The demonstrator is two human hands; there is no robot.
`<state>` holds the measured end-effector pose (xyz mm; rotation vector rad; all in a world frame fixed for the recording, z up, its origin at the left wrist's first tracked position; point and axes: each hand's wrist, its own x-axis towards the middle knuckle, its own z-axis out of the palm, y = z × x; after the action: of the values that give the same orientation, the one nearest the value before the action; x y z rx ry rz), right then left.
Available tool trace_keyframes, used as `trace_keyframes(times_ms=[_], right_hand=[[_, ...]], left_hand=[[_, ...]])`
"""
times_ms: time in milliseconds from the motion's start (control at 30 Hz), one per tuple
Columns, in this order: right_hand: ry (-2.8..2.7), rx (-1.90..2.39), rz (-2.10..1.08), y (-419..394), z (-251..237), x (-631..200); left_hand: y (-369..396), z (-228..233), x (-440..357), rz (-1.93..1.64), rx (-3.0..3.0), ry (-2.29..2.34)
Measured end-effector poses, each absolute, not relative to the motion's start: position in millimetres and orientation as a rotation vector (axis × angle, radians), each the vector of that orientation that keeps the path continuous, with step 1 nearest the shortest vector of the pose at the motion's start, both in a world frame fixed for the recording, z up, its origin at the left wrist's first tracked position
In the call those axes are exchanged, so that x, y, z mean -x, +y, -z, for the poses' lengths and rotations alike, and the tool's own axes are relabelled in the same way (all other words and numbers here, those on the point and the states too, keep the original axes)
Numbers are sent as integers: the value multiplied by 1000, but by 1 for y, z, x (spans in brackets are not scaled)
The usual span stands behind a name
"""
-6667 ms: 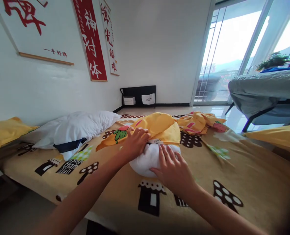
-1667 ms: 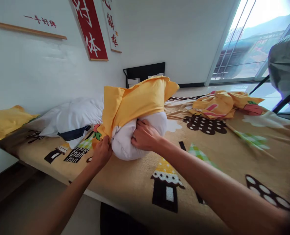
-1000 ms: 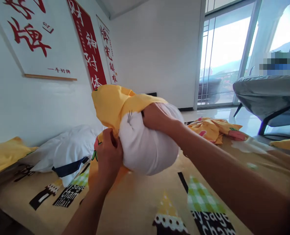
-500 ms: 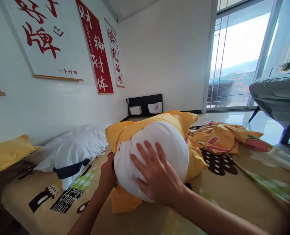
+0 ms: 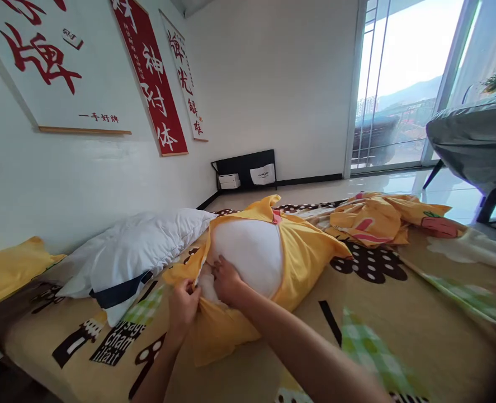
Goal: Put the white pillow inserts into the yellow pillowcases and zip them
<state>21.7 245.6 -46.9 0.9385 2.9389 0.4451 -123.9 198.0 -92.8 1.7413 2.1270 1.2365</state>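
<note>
A white pillow (image 5: 248, 252) sits partly inside a yellow pillowcase (image 5: 310, 252), its rounded middle showing through the wide opening. My left hand (image 5: 183, 302) is closed on the near-left edge of that opening, pinching the yellow cloth between thumb and fingers. Just to its right, my right hand (image 5: 228, 282) reaches into the opening with bent fingers gripping the pillow's white surface, which is dented and creased there. The right thumb is hidden.
Another white pillow (image 5: 142, 246) with a dark band lies left, near the wall. A yellow cushion (image 5: 17, 271) is at the far left. Crumpled orange printed cloth (image 5: 382, 218) rests at the right on the patterned bedspread (image 5: 273, 386). A grey chair (image 5: 474, 145) stands beyond.
My right hand has gone from spread flat on the pillow to bent fingers at its left side. The pillow sits lower, with more yellow cloth around it. My left hand still holds the edge.
</note>
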Motion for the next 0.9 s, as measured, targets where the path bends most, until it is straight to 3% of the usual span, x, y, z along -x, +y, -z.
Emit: trace_keyframes(times_ms=[67, 167, 267, 467, 667, 900], right_hand=[[3032, -860, -464, 246, 52, -24], [3168, -952, -96, 252, 32, -51], [3073, -1465, 236, 269, 0, -100], [2447, -2563, 48, 295, 0, -175], [2225, -2775, 95, 295, 5, -187], [2301, -2839, -354, 226, -76, -227]], left_hand=[[202, 92, 127, -1091, -1749, 2203], [209, 84, 128, -743, -1808, 2339], [213, 80, 122, -446, -1881, 2398], [206, 85, 107, -123, -2101, 2393], [192, 50, 103, -431, -2043, 2470], [178, -11, 108, -1132, -1919, 2541]])
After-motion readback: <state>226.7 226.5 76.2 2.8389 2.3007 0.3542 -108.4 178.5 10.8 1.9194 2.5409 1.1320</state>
